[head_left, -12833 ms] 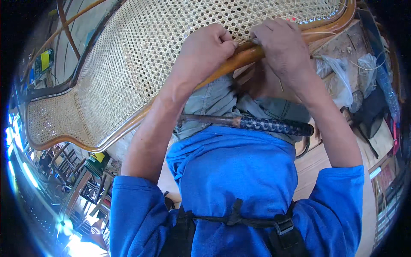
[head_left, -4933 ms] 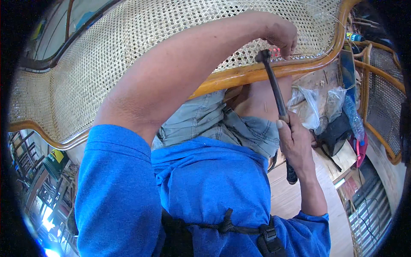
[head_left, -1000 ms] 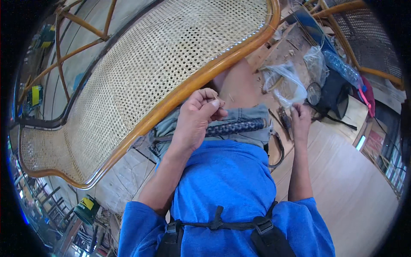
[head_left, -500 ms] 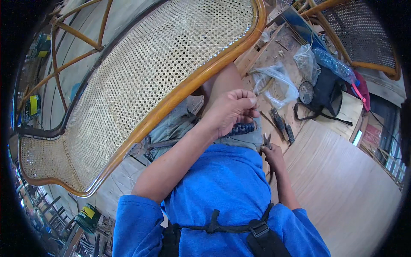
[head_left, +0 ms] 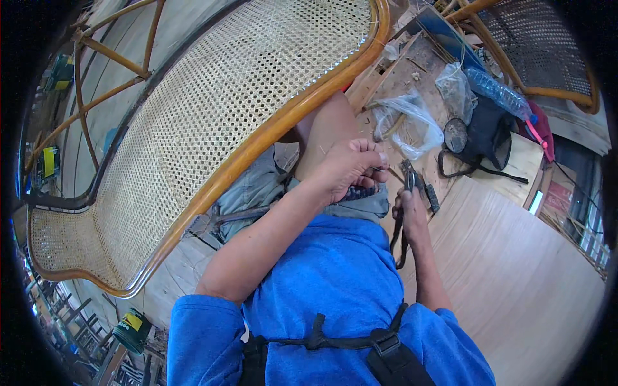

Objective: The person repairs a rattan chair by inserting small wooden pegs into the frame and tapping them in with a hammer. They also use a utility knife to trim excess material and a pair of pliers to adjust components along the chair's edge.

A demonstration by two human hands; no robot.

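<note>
My left hand [head_left: 353, 166] is closed in a pinch above my lap, its fingertips pressed together; whatever they hold is too small to make out. Just to its right, my right hand [head_left: 412, 209] grips a pair of pliers [head_left: 409, 177], jaws upward and dark handles hanging below the fist. A curved furniture frame of varnished wood [head_left: 257, 153] leans across my legs at the left. Woven cane webbing [head_left: 212, 103] fills it, with a ragged pale edge along the upper right rail. Neither hand touches the frame.
To the right lie a wooden board [head_left: 515, 257], a clear plastic bag [head_left: 412, 122], a plastic bottle [head_left: 499, 93] and a black bag [head_left: 486, 135]. Another cane-backed piece [head_left: 547, 51] stands at the far right. A dark green can [head_left: 132, 329] sits at the lower left.
My right hand has risen with the pliers, bringing the jaws close to my left hand. The left hand keeps its pinch almost in place. The view has shifted slightly.
</note>
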